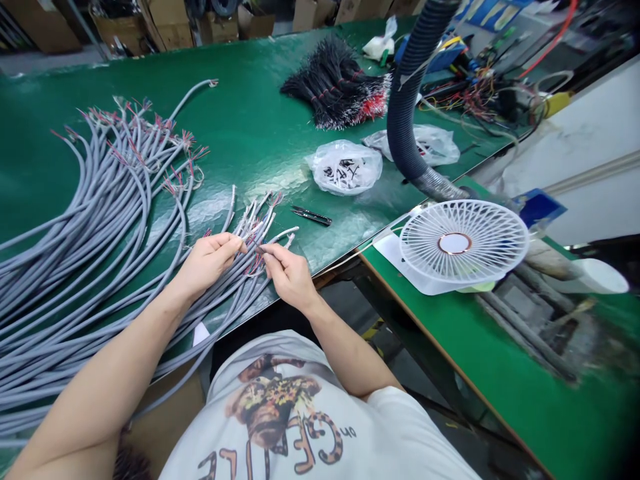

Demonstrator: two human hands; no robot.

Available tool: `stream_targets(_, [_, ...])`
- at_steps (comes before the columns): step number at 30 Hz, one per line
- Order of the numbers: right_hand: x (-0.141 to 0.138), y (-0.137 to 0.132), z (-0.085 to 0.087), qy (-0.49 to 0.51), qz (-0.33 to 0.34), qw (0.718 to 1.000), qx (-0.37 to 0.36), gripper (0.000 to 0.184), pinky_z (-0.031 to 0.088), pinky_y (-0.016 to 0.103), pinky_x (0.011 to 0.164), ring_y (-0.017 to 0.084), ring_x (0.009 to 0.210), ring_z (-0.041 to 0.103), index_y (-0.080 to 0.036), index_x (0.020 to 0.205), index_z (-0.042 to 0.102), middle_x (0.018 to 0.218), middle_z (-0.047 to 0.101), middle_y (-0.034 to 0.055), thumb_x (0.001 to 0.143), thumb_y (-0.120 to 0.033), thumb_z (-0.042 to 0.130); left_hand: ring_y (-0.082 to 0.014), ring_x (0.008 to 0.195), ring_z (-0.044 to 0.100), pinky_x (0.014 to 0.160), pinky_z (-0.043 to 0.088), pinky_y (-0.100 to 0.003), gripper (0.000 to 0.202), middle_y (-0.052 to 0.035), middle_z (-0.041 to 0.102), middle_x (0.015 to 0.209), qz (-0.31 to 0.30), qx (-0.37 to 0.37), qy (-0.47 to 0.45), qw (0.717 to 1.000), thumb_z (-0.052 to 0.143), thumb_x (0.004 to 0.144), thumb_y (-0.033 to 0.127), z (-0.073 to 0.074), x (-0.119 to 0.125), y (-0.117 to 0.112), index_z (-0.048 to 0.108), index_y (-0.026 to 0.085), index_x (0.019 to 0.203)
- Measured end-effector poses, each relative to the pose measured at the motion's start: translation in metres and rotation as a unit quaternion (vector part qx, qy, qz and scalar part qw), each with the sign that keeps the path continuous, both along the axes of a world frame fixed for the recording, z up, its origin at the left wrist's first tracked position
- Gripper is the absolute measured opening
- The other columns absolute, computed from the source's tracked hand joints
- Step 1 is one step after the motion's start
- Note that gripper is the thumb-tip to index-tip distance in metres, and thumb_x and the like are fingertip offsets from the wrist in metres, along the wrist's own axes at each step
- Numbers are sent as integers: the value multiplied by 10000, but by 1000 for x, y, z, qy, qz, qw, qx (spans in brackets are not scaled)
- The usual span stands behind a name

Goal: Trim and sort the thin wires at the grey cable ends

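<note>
My left hand [213, 260] is closed in a pinch over the near bundle of grey cables [220, 300]; its fingers hide most of what they grip, which looks like the end of one cable. Facing it, a short gap away, my right hand [289, 275] pinches a small dark thin piece [259, 250] between thumb and forefinger. Stripped cable ends with thin coloured wires [257, 223] lie around and beyond both hands. Black thread snips [311, 215] rest on the green table [260, 147], just past my right hand.
A larger pile of grey cables [115, 173] spreads at the left. Beyond the snips are a plastic bag of small black pieces [346, 168] and bundled black wires [335, 83]. A ribbed black hose [401, 100] hangs at the right, above a white fan [464, 243] on a lower green bench.
</note>
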State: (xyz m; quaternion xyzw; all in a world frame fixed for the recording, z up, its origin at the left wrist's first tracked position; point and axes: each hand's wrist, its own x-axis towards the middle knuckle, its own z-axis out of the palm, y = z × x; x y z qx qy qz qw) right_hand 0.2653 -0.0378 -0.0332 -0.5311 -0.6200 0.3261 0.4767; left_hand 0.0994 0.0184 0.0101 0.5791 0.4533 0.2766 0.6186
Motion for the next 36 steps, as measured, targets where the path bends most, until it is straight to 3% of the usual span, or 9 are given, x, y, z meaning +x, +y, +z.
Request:
stream_targets(12, [0,4,2,12,4,1000,8,238,458,222,618,108,597,555,-162,950,644,639,590,0,917,-275,437,-73,435,222,428,160,-215,292,72,288,479,-28,72,69,995,497,853,408,-5,2,-4,586,152,743])
stream_targets(16, [-4,-12,29,-8,52,996,66,245,498,224,659,122,670,615,-174,931,641,695,638,20,926,-254,409,-94,517,364,484,281,-211,295,26,458,555,-24,133,114,984,492,843,373,-15,7,0,595,143,689])
stream_targets(19, [2,-27,52,-29,109,984,139,252,523,235,707,127,728,652,-181,988,647,820,691,49,931,-230,407,-94,488,356,478,279,-212,300,37,447,521,-3,125,118,985,494,841,391,-20,9,2,616,140,731])
stream_targets(22, [17,-30,56,-50,47,987,143,242,531,250,712,129,727,659,-176,1014,656,867,707,62,935,-224,432,-83,429,306,450,244,-210,342,54,423,472,-15,82,97,992,460,867,430,-15,7,0,619,141,779])
stream_targets(25, [31,-25,43,-84,4,987,135,212,530,254,721,135,741,662,-163,990,671,864,707,63,920,-202,475,-76,417,314,442,243,-213,399,27,504,503,-40,80,98,991,420,891,436,-8,4,-3,614,139,709])
stream_targets(28, [40,-25,32,-113,-23,986,122,198,525,237,730,136,769,671,-168,986,669,893,712,59,913,-194,487,-96,484,447,513,336,-218,407,-3,596,566,-54,174,147,972,450,893,420,-9,2,-6,650,137,679])
stream_targets(31, [45,-27,30,-163,-28,980,111,187,520,233,747,144,800,680,-172,966,669,916,720,58,911,-190,491,-150,658,615,639,425,-239,348,-39,728,768,-34,281,192,940,489,891,399,-14,2,-10,728,147,883])
stream_targets(34, [50,-27,29,-212,-23,971,106,189,517,241,747,154,809,688,-171,953,675,912,728,60,910,-186,491,-187,814,676,743,466,-260,335,-69,750,963,-19,357,208,910,506,895,383,-17,2,-12,740,158,977])
stream_targets(36, [53,-25,27,-229,-18,968,106,191,516,240,733,155,799,692,-172,949,679,895,730,57,910,-187,492,-192,831,683,768,474,-270,324,-72,752,962,-23,397,214,892,510,900,374,-17,2,-13,748,163,964])
